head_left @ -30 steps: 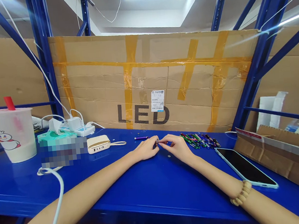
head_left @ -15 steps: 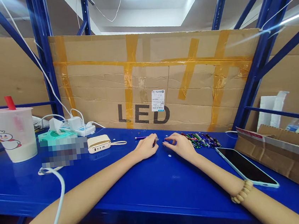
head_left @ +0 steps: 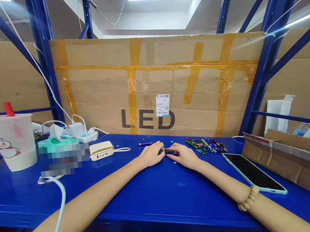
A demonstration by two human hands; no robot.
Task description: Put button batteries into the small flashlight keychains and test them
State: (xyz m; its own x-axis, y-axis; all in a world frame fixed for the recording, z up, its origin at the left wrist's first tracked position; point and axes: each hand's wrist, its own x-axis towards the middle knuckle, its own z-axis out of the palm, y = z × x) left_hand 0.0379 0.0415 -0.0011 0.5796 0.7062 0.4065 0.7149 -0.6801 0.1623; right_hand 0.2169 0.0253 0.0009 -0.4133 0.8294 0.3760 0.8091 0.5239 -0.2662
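The narrowly closed left hand (head_left: 149,155) and right hand (head_left: 184,156) meet at a small dark part (head_left: 166,151), grip unclear; a slip could flick it across the worktop (head_left: 158,200) into the loose pens (head_left: 205,145).

Two bare forearms reach up from the bottom of the frame onto a glossy blue steel shelf (head_left: 152,197). At centre, the left hand (head_left: 149,155) and right hand (head_left: 184,156) almost meet, fingertips at a small dark part (head_left: 166,151) — too small to identify. A slim purple pen (head_left: 146,144) lies just beyond the left hand, and a heap of multicoloured pens (head_left: 205,144) lies to the right — near the right hand.
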